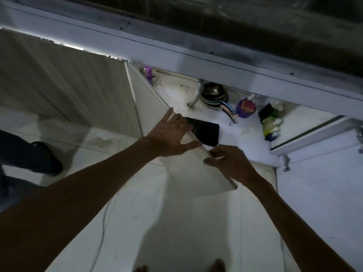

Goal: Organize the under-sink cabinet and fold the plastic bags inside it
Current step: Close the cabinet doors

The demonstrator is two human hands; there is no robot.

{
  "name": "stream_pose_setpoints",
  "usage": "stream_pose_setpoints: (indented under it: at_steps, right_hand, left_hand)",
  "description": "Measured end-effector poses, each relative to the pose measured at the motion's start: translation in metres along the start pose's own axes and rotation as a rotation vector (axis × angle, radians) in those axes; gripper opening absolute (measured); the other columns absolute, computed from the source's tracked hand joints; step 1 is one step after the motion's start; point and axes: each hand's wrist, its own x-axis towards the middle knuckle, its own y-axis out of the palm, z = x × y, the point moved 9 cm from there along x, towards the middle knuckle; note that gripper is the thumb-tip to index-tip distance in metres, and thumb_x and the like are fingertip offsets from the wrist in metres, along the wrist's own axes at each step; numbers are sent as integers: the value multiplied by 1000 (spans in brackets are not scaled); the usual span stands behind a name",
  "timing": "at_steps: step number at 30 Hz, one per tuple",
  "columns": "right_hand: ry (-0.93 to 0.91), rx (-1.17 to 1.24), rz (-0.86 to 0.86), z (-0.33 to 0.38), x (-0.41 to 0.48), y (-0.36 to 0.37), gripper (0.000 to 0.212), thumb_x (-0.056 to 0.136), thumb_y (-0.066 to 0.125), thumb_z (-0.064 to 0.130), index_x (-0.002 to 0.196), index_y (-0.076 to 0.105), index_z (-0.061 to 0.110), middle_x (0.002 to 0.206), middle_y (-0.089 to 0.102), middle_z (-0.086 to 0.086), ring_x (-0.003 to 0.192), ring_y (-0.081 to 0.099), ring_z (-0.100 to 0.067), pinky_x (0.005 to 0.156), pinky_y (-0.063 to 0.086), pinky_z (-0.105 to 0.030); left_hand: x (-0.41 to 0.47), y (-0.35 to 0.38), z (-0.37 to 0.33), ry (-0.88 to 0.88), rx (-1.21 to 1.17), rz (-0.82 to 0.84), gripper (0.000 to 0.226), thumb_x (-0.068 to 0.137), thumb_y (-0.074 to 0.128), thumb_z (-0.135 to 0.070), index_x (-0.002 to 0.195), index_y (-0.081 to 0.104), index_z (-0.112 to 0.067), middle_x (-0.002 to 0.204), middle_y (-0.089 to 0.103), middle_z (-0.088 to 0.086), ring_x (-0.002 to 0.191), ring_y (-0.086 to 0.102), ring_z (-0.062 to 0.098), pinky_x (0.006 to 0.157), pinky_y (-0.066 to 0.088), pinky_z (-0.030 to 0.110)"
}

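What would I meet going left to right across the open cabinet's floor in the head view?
purple bottle → pans → purple tub → green bottle

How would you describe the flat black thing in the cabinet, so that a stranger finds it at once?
Look at the white cabinet floor under the sink. At its front left, just behind the open left door, lies a flat black rectangle. Unlike the stacked pans and coloured bottles farther back, it is dark, thin and lies flat.
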Motion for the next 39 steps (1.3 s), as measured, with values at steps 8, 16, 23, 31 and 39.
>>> stream_pose_setpoints:
  at_steps: [8,16,23,31,39]
  right_hand:
    - [-294,-700,-586,1,42,-130,140,45,60,91,155,12,18,160,10,-21,148,8,-40,115,13,-64]
    - [-314,-879,-700,6,111,-194,146,46,65,89,156,-1,18,161,0,-23,148,1,-40,116,7,-63]
    - [-407,-890,-921,-1,130,-203,115,62,72,70,154,23,21,156,29,-18,144,25,-37,116,13,-58]
    - [-479,-947,-993,-5,138,-205,114,60,77,67,152,26,22,150,39,-18,139,37,-35,113,19,-55]
    - [-464,-914,-933,-2,134,-203,114,58,83,57,152,28,21,150,38,-20,139,36,-37,113,22,-57]
  left_hand:
    - [103,-10,-37,-92,154,-77,101,81,62,-60,154,9,-15,160,6,17,148,6,33,120,7,47]
    - [193,-58,-23,-224,391,-212,144,54,70,-79,152,-14,-14,160,-11,17,147,-8,37,115,-5,55]
    - [213,-47,-15,-397,451,-269,122,69,62,-75,153,-3,-16,160,5,18,147,6,37,115,4,59]
    - [214,-47,-14,-441,481,-299,117,71,63,-73,153,3,-16,159,11,18,147,10,36,115,2,56]
    - [212,-46,-22,-545,521,-263,117,73,58,-75,153,-3,-15,160,5,18,147,6,37,116,3,54]
